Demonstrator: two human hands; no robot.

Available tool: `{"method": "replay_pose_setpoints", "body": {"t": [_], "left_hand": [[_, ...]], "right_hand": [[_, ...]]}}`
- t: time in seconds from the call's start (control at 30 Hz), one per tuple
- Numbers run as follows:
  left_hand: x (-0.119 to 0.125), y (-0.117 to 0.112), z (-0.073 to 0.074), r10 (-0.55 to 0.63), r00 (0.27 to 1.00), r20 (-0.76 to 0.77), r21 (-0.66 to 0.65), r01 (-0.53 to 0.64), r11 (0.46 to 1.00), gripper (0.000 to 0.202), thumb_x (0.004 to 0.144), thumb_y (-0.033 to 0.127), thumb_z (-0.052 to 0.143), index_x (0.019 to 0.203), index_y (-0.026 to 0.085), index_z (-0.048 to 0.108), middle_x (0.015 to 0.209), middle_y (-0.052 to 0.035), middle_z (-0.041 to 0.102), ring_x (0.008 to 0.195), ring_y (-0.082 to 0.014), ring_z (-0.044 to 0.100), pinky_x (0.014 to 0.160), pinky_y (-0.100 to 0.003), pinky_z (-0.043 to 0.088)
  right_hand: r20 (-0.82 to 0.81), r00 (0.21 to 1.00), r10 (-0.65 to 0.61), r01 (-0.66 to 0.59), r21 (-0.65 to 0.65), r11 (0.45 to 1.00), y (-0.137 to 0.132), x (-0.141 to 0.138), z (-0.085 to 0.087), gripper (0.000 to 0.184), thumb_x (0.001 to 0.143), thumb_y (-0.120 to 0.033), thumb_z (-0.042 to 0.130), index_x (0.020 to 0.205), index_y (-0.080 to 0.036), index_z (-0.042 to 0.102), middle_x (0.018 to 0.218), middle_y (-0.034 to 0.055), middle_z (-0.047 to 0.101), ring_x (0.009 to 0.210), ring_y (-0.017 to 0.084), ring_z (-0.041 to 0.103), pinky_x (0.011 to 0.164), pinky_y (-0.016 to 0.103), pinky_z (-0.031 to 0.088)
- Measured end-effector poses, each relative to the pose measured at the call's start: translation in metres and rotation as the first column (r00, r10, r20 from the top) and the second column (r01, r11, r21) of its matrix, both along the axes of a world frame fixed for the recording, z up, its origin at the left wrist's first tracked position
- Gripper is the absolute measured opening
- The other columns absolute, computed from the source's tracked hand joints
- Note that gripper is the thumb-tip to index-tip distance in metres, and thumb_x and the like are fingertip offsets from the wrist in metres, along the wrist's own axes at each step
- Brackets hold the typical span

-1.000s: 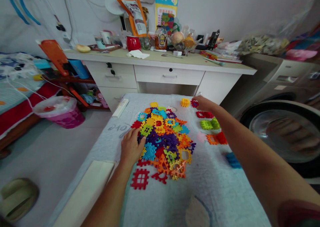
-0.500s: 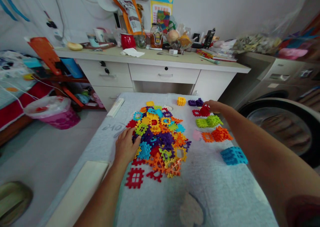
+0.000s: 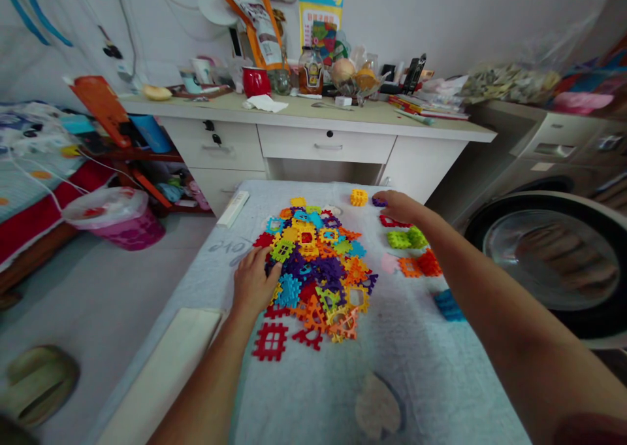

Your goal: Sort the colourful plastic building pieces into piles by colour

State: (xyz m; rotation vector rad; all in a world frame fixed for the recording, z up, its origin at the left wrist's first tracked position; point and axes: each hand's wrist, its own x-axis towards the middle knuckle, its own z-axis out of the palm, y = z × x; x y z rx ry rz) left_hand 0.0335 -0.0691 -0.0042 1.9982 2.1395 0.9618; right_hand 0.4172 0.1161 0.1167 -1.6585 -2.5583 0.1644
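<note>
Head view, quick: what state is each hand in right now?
Left hand: open, at the left edge of the pile.
Right hand: at the purple pieces; whether it grips any cannot be told.

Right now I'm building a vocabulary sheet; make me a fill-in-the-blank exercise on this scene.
The left hand is at the ___ side of the mixed pile.
The right hand is at the ___ pieces beside the yellow stack.
The row between the red row and orange row is ___.
The printed shape nearest the camera is a ___.
Missing words: left; purple; green; heart.
</note>
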Motion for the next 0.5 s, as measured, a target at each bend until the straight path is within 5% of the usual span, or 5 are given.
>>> {"method": "replay_pose_setpoints", "body": {"t": [0.13, 0.23, 0.5], "left_hand": [[0.000, 0.000, 0.000, -0.002, 1.000, 0.016, 0.003, 0.002, 1.000, 0.040, 0.091, 0.042, 0.050, 0.121, 0.019, 0.062, 0.127, -0.0133, 0.064, 0.120, -0.0300, 0.058, 0.106, -0.049, 0.045], [0.000, 0.000, 0.002, -0.007, 1.000, 0.021, 0.015, 0.006, 1.000, 0.040, 0.092, 0.043, 0.049, 0.120, 0.019, 0.063, 0.126, -0.0129, 0.065, 0.118, -0.0298, 0.059, 0.105, -0.049, 0.046], [0.001, -0.001, 0.005, -0.014, 1.000, 0.020, 0.001, 0.014, 1.000, 0.041, 0.093, 0.045, 0.047, 0.121, 0.018, 0.062, 0.125, -0.0132, 0.065, 0.117, -0.0306, 0.059, 0.103, -0.048, 0.047]], "right_hand": [[-0.051, 0.996, 0.070, -0.077, -0.159, 0.984, -0.029, -0.050, -0.019, 0.040, 0.089, -0.017, 0.063, 0.129, -0.017, 0.064, 0.117, 0.0107, 0.073, 0.100, 0.021, 0.069, 0.091, 0.032, 0.052], [-0.123, 0.991, 0.051, -0.065, -0.114, 0.991, -0.045, -0.078, -0.039, 0.038, 0.095, -0.022, 0.057, 0.132, -0.016, 0.062, 0.129, 0.0122, 0.069, 0.113, 0.021, 0.066, 0.098, 0.031, 0.049], [-0.069, 0.965, -0.252, 0.245, -0.099, 0.965, -0.044, -0.129, -0.057, 0.058, 0.094, -0.058, 0.051, 0.136, -0.019, 0.059, 0.128, 0.0160, 0.068, 0.118, 0.030, 0.064, 0.096, 0.037, 0.049]]}}
